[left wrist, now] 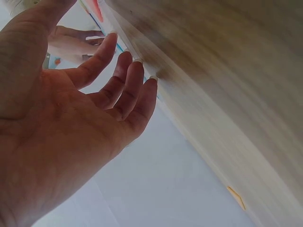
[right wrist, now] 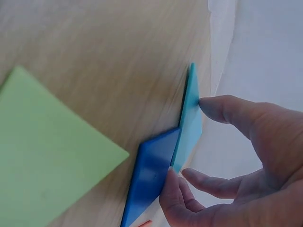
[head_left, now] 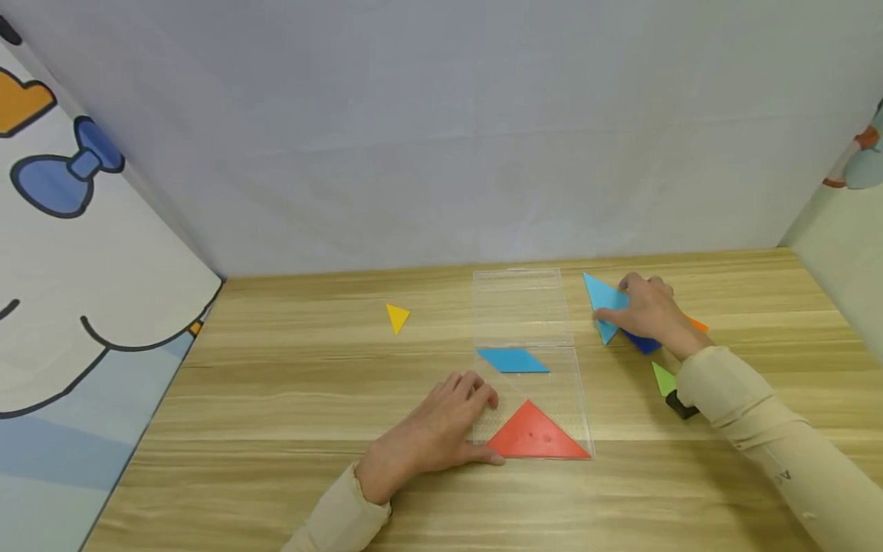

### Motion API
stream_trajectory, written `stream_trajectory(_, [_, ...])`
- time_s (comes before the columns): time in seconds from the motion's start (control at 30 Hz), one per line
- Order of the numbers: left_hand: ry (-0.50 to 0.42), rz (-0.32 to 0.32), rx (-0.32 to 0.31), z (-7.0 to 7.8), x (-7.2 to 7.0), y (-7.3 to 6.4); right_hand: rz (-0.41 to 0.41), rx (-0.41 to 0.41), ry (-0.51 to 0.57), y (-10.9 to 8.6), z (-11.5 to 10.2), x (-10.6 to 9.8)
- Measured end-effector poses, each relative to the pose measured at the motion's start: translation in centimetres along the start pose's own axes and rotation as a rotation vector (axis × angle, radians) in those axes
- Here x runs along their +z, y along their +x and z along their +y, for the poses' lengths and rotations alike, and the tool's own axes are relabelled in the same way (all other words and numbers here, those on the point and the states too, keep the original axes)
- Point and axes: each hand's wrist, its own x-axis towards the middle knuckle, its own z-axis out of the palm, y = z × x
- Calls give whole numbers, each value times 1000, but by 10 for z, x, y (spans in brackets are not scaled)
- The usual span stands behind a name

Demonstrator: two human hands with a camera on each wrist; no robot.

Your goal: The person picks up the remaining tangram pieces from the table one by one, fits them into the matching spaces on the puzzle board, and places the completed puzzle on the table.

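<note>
Over on the right, the right hand point(head_left: 648, 307) is down at the light-blue piece point(head_left: 599, 295), fingers bent, thumb touching it. Whether it is truly pinched, I can't tell. That piece lies right of the clear case point(head_left: 517, 307), up against the dark-blue piece point(head_left: 643, 342), which sits partly beneath the hand in the head view. The orange piece point(head_left: 698, 324) peeks out past the hand, and here's the green piece point(head_left: 664, 379) nearer the person, part hidden by the wrist and a black device point(head_left: 681, 404).

Across to the left hand point(head_left: 441, 422): fingers loosely curved, gripping no piece, resting by the left edge of the case's near half, thumb tip at the left corner of the red triangle point(head_left: 534, 433). That triangle lies along the near edge; beyond it, in the same half, is the blue parallelogram point(head_left: 513, 360). Well left of the case, alone on the tabletop point(head_left: 276, 368), sits the yellow triangle point(head_left: 397, 317). A pale cloth point(head_left: 414, 153) stands behind it all.
</note>
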Motion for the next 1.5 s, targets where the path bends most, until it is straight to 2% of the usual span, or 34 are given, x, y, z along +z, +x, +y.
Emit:
stream_trajectory(0.4, [5, 6, 4, 0, -1, -1, 4, 61, 17, 3, -8, 0])
stream_trajectory(0.93, [8, 27, 22, -1, 1, -2, 28, 64, -44, 8, -10, 2])
stream_trajectory(1.07, [-10, 16, 14, -1, 1, -2, 38, 63, -56, 8, -10, 3])
stream_trajectory(1.3, [-21, -1, 0, -1, 1, -1, 76, 16, -74, 9, -10, 6])
stream_trajectory(1.5, [-23, -6, -3, -1, 2, -1, 75, 23, -66, 9, -9, 7])
